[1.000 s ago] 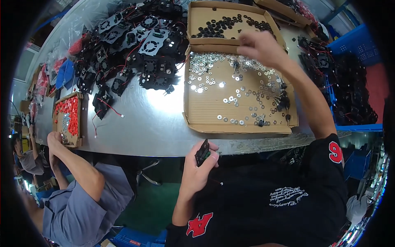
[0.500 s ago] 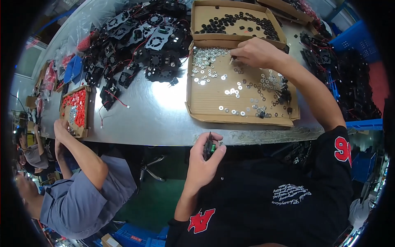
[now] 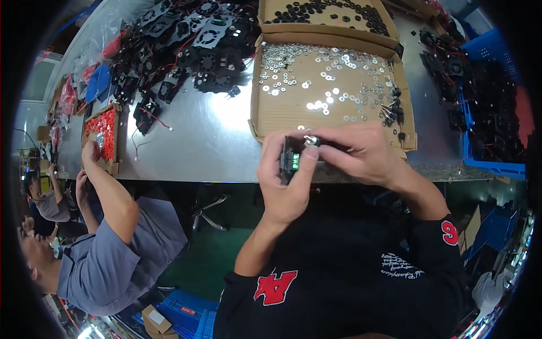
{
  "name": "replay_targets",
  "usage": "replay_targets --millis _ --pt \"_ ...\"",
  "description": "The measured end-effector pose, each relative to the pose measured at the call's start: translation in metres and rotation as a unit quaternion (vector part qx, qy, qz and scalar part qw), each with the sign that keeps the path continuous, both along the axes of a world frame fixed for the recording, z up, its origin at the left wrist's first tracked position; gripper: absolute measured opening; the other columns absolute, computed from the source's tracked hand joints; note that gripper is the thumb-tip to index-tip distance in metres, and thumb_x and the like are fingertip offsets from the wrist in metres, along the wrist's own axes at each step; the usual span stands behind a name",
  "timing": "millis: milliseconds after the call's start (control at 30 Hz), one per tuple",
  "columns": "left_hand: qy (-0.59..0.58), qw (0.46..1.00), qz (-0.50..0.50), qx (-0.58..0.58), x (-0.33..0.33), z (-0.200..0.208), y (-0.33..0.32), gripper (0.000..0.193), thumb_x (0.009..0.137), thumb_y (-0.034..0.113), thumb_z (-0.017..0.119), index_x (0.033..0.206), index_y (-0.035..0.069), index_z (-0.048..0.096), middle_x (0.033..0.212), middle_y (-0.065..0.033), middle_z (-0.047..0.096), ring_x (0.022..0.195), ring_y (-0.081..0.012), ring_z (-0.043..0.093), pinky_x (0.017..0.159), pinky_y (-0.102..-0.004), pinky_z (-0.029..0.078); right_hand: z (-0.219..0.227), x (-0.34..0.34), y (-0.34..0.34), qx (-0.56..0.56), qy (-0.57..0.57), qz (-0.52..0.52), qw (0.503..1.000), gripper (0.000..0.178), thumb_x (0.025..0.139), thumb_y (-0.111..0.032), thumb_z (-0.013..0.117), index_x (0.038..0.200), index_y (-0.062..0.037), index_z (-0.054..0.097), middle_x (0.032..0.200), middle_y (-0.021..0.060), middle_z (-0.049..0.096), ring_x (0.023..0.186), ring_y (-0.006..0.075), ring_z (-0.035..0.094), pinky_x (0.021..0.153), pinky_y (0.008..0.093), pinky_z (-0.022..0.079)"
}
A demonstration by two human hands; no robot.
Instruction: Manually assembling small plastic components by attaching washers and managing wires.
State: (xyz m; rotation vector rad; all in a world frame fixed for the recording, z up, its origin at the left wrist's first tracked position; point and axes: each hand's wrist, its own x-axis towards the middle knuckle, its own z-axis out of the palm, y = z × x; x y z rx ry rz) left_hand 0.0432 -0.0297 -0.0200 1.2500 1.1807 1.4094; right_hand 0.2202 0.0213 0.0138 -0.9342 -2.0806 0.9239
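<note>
Above the near edge of the table, my left hand (image 3: 282,195) is closed round a small black module (image 3: 287,161) with a green component on its side. My right hand (image 3: 367,152) has its fingertips pinched at the module's upper right, around a small silver-and-black part (image 3: 310,141). The fingers partly cover this part, so its exact kind cannot be told. Just beyond both hands lies a shallow cardboard tray (image 3: 282,117) scattered with silver washers (image 3: 276,56). Several pins with black heads (image 3: 389,113) lie near its right side.
A second cardboard tray (image 3: 339,35) of black rings sits behind. Black fan assemblies (image 3: 209,62) with red wires are heaped on the left of the metal table (image 3: 192,147). A blue crate (image 3: 497,166) stands right. A co-worker (image 3: 113,254) reaches into a box of red parts (image 3: 107,124).
My right hand has come back from the washer tray to the module in my left hand. My left hand has risen slightly. The co-worker's hand has moved further into the red-parts box.
</note>
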Motion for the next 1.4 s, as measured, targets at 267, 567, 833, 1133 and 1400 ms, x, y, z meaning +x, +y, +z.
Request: replay_targets --millis 267,567,833,1133,1400 --pt "0.010 1.000 0.006 0.017 -0.004 0.005 0.004 0.021 0.095 0.011 0.069 0.109 -0.002 0.060 0.100 -0.0087 0.067 0.090 -0.0147 0.062 0.082 -0.0279 0.050 -0.007 -0.004 -0.014 -0.258 0.120 -0.052 0.957 0.038 0.094 -0.007 0.066 0.131 -0.0006 0.058 0.104 0.0104 0.073 0.078 0.0100 0.066 0.069 0.0247 0.053" --pt "-0.031 0.995 -0.060 -0.071 -0.009 0.005 0.000 0.029 0.098 0.018 0.066 0.116 -0.004 0.058 0.098 -0.0102 0.067 0.088 -0.0138 0.062 0.082 -0.0283 0.050 -0.003 0.007 -0.015 -0.499 0.360 -0.083 0.784 0.034 0.101 -0.009 0.057 0.131 0.0062 0.056 0.111 0.0105 0.068 0.101 0.0142 0.066 0.093 0.0259 0.056" --pt "-0.071 0.988 -0.069 -0.117 0.002 0.005 -0.008 0.030 0.096 0.015 0.069 0.116 -0.004 0.058 0.097 -0.0089 0.068 0.087 -0.0137 0.063 0.081 -0.0271 0.051 -0.020 0.020 -0.012 -0.395 0.364 -0.120 0.835 0.031 0.095 -0.005 0.066 0.124 0.0043 0.060 0.098 0.0103 0.070 0.086 0.0145 0.069 0.077 0.0253 0.057" --pt "-0.020 0.983 -0.159 -0.091 0.001 0.006 -0.013 0.025 0.094 0.011 0.072 0.110 -0.002 0.059 0.097 -0.0081 0.070 0.086 -0.0110 0.065 0.079 -0.0261 0.053 0.000 0.021 -0.015 -0.370 0.210 -0.039 0.904 0.028 0.093 -0.011 0.068 0.115 0.0054 0.070 0.096 0.0064 0.068 0.088 0.0121 0.063 0.080 0.0258 0.051" --pt "-0.044 0.990 -0.114 -0.066 0.015 0.006 -0.021 0.021 0.095 0.010 0.070 0.108 -0.001 0.058 0.093 -0.0076 0.068 0.082 -0.0106 0.064 0.076 -0.0247 0.052 -0.007 0.016 -0.028 -0.367 0.252 -0.036 0.895 0.030 0.097 -0.017 0.064 0.116 0.0065 0.068 0.095 0.0066 0.067 0.090 0.0126 0.062 0.082 0.0261 0.049"
